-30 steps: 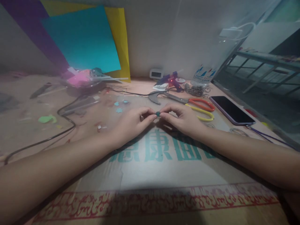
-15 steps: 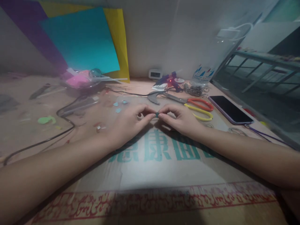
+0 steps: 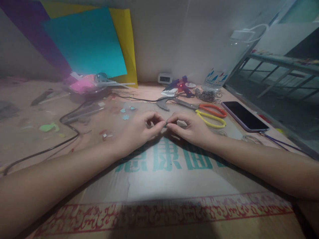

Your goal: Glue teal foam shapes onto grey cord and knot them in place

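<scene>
My left hand (image 3: 147, 127) and my right hand (image 3: 188, 127) meet fingertip to fingertip above a board printed with green characters (image 3: 163, 156). Thumb and index finger of each hand pinch a tiny dark green piece (image 3: 165, 123), now almost wholly covered by the fingertips; its kind is too small to make out. Just beyond the right hand lie scissors (image 3: 211, 109) with one red and one yellow handle. Small pale blue cut-outs (image 3: 126, 117), one flower-shaped, lie past the left hand.
A phone (image 3: 245, 116) lies at the right. Along the back stand a glue gun (image 3: 180, 87) with a red light, a small digital display (image 3: 164, 78) and a clear bottle (image 3: 214, 78). A black cord (image 3: 67, 121) curves across the left. Coloured sheets (image 3: 87, 43) lean on the wall.
The fingertips have drawn closer together, and the dark green piece that showed between them is now mostly hidden. The other things on the table stay where they were.
</scene>
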Demonstrator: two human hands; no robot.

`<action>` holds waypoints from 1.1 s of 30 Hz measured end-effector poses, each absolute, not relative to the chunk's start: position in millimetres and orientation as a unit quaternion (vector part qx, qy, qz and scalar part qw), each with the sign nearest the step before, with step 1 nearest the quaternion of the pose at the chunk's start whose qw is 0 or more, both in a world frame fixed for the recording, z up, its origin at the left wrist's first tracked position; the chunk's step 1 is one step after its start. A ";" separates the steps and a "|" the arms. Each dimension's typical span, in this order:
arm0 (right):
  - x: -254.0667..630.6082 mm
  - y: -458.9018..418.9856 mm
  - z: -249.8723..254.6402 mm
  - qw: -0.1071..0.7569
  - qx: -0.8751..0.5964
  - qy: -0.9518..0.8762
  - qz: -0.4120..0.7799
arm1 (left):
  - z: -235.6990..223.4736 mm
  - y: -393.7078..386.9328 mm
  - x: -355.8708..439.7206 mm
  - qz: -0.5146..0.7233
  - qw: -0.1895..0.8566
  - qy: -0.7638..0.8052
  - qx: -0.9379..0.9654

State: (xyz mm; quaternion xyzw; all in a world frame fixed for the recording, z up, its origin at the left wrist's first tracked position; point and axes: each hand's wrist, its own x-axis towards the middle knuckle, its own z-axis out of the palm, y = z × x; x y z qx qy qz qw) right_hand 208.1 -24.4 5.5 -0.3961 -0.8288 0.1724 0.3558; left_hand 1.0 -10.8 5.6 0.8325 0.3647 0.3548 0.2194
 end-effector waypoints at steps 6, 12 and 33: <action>207.1 -25.3 8.0 0.352 -0.425 -0.807 0.211 | 5.2 -8.9 -0.4 0.360 0.227 0.363 0.829; 206.9 -25.1 7.5 0.357 -0.462 -0.779 0.227 | 6.0 -9.4 -1.5 0.365 0.259 0.359 0.819; 207.5 -24.7 8.6 0.350 -0.501 -0.733 0.299 | 5.2 -6.0 -1.0 0.378 0.198 0.380 0.820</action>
